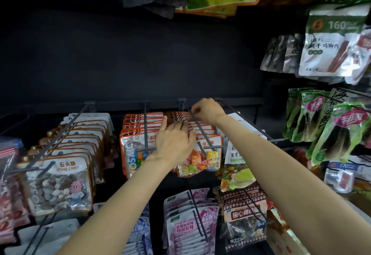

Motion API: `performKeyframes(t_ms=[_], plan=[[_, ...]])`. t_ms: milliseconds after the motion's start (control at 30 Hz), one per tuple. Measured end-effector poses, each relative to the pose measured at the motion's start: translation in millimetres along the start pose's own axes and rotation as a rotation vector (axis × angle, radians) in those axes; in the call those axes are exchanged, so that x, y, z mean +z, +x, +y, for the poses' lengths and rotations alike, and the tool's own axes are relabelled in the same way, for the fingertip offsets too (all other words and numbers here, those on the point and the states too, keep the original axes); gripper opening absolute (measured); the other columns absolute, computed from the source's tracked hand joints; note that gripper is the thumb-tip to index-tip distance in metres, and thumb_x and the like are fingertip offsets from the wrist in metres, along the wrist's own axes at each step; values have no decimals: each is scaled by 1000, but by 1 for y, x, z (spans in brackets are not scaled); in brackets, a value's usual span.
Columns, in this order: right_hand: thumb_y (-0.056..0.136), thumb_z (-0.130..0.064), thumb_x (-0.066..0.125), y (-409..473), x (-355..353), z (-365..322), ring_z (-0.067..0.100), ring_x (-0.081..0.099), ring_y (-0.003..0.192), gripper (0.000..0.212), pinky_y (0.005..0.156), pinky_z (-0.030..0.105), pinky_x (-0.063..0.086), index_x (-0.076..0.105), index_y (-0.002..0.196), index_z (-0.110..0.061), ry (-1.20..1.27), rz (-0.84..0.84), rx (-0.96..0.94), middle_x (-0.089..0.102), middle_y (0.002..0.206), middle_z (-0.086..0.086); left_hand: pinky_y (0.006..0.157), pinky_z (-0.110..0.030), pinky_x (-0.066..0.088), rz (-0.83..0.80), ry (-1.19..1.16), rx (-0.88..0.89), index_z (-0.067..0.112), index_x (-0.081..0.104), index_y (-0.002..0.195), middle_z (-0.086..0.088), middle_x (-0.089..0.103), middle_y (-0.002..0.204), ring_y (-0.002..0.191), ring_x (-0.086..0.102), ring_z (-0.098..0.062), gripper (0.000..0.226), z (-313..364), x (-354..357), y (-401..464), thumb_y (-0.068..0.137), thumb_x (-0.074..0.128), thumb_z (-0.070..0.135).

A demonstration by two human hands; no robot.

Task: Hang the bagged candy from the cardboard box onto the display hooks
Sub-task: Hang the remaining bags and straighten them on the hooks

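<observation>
A row of orange-rimmed candy bags (pixel 201 161) with colourful cubes inside hangs on a dark display hook (pixel 197 127) at the centre of the rack. My left hand (pixel 174 141) rests flat on the tops of these bags, fingers stretched toward the back. My right hand (pixel 206 111) reaches further back along the same hook, and its curled fingers pinch the top edge of a rear candy bag (pixel 180 115) near the rail. The cardboard box is out of sight.
Neighbouring hooks carry stone candy bags (pixel 58 182) at the left, bags of mixed colourful candy (pixel 136 154) beside them, yellow-green bags (pixel 236 170) at the right, and pink bags (pixel 188 226) and brown bags (pixel 245 220) below. Green and white snack packs (pixel 329 54) hang at the far right.
</observation>
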State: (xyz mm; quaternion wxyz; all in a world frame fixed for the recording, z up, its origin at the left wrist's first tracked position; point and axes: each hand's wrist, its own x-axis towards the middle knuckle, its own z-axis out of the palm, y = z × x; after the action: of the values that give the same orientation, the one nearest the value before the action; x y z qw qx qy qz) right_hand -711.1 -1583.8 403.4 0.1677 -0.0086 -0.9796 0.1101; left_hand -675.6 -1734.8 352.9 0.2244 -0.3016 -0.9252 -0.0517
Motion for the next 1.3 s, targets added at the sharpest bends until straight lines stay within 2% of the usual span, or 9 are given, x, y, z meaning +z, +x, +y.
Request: performKeyframes(t_ms=[167,233,367,500,567,733,900,1133,1300], plan=[[84,-6,53,9,4,1,23,57,70,35,63,27,42,52,55,-26,-29,32,11,59,73,1,117,-35,-5,7,4,14,14,40,143,-2,45,146,137,36,-13,66,1,-2,0,96,4,42],[82,-6,53,10,5,0,25,58,72,36,64,29,46,51,52,-26,-57,57,11,58,72,0,117,-35,-5,10,3,10,12,40,143,-3,45,145,136,37,-13,70,1,-3,-1,93,2,42],[84,-9,56,10,8,-1,27,61,77,24,70,34,55,67,67,-22,-67,82,5,64,78,2,117,-35,-5,1,-18,1,11,39,143,-4,45,145,136,37,-14,61,2,-3,1,99,8,40],[87,-9,55,9,9,0,24,62,75,21,66,29,50,72,77,-16,-36,76,7,65,79,2,117,-35,-3,47,-21,12,11,43,141,-4,49,142,134,41,-14,88,0,-1,2,82,-12,46],[87,-12,56,10,4,6,22,63,76,18,69,32,54,73,80,-12,23,92,18,69,84,2,117,-35,-2,63,-16,17,11,46,139,-4,51,141,133,43,-14,95,-1,1,2,76,-16,47],[87,-17,62,17,1,15,16,64,83,17,79,33,56,67,75,-28,92,74,1,71,91,-3,117,-33,-3,79,-29,12,12,48,137,-3,53,139,131,44,-13,91,-3,3,3,80,-13,48],[85,-14,64,26,11,13,16,61,76,20,69,28,50,65,67,-24,77,31,18,68,82,-2,117,-33,-5,68,-39,14,13,46,139,-2,51,140,132,43,-13,83,-2,2,4,85,-8,47],[85,-15,62,33,9,14,15,59,71,26,64,27,47,61,61,-24,77,29,8,67,81,-1,117,-33,-3,75,-39,23,13,48,138,-1,51,140,132,43,-13,96,-4,1,3,75,-17,47],[87,-12,60,38,6,18,15,62,80,18,75,29,54,70,76,-21,114,41,18,70,89,-1,117,-34,-4,67,-41,24,13,47,138,-2,50,141,133,42,-13,98,-4,0,3,73,-19,47]])
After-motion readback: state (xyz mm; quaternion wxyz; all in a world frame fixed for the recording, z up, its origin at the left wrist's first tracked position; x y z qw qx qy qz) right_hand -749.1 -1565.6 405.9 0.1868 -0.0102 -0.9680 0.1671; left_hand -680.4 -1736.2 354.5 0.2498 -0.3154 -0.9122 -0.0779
